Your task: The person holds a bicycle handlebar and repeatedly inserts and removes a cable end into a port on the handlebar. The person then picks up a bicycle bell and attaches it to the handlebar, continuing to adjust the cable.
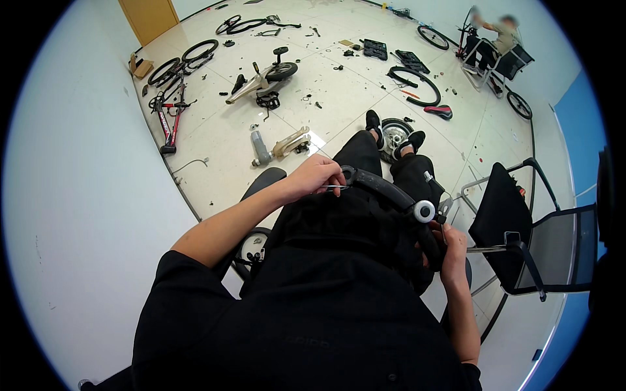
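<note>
Across my lap lies a curved black handlebar-like part (386, 189), with a round silver-and-black piece (424, 210), much like a bell, near its right end. My left hand (319, 176) is at the part's left end, fingers pinched on a thin metal rod (335, 187), perhaps a hex key. Around the right end, below the round piece, my right hand (452, 251) is closed. Its fingertips are partly hidden behind the part. A brake-lever-like metal piece (445, 205) sticks up just above that hand.
A small wheel (394, 138) lies between my shoes. Beyond my left knee are a grey tube (261, 148) and a fork-like part (291, 143). A red-black bike frame (171, 120), a stripped small bike (261, 85) and tool cases (375, 49) lie farther off. A chair (521, 228) stands right; a person (503, 39) sits far right.
</note>
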{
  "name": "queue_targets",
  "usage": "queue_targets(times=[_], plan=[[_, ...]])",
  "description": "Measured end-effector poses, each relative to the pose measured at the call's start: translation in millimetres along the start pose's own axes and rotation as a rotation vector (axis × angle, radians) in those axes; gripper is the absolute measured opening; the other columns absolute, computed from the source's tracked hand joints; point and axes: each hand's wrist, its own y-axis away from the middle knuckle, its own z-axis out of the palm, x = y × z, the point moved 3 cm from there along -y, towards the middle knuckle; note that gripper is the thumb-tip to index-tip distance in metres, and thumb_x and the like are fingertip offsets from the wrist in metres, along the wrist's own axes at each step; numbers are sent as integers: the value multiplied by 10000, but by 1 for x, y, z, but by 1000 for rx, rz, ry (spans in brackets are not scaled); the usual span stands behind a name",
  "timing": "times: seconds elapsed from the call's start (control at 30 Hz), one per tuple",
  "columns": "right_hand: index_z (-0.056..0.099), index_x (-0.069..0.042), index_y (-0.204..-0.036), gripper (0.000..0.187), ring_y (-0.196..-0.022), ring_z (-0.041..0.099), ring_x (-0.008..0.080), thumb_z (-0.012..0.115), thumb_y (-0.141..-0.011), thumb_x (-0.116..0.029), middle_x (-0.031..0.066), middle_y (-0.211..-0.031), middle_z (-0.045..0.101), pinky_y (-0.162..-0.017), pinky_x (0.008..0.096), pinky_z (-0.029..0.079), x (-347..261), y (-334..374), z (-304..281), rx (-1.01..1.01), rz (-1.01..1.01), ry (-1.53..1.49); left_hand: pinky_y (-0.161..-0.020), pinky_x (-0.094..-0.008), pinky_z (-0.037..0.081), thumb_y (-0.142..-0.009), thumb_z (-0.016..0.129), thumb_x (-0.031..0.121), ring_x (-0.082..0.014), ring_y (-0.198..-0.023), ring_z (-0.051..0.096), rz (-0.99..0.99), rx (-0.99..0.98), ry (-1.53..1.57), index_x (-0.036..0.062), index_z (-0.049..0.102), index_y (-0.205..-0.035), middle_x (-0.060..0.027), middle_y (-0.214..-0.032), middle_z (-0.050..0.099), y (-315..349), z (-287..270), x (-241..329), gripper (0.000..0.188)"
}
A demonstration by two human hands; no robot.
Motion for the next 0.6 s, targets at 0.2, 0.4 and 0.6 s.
queue_targets(times=[0.2,0.4,0.6], plan=[[582,128,-1031,521,-425,519,133,364,-948,-337,155,-664,632,-395,240,411,3,-1,-2,-18,-40,7,-415,-191,302,-875,461,180,-40,-442,409,1,-3,-3,-5,656,-804,-72,-659,658,0,0,1,278],[586,128,-1034,518,-427,523,132,359,-948,-330,153,-662,633,-394,239,413,5,0,-2,-9,-41,25,-416,-191,302,-872,462,182,-39,-445,415,8,-6,-5,-4,656,-800,-75,-659,661,-2,-1,-2,278],[604,121,-1014,508,-427,523,123,350,-952,-314,138,-648,631,-396,236,413,4,0,-2,-4,-58,61,-419,-190,307,-872,462,180,-39,-451,425,0,-5,-2,-4,653,-802,-76,-662,663,-1,0,-1,274]])
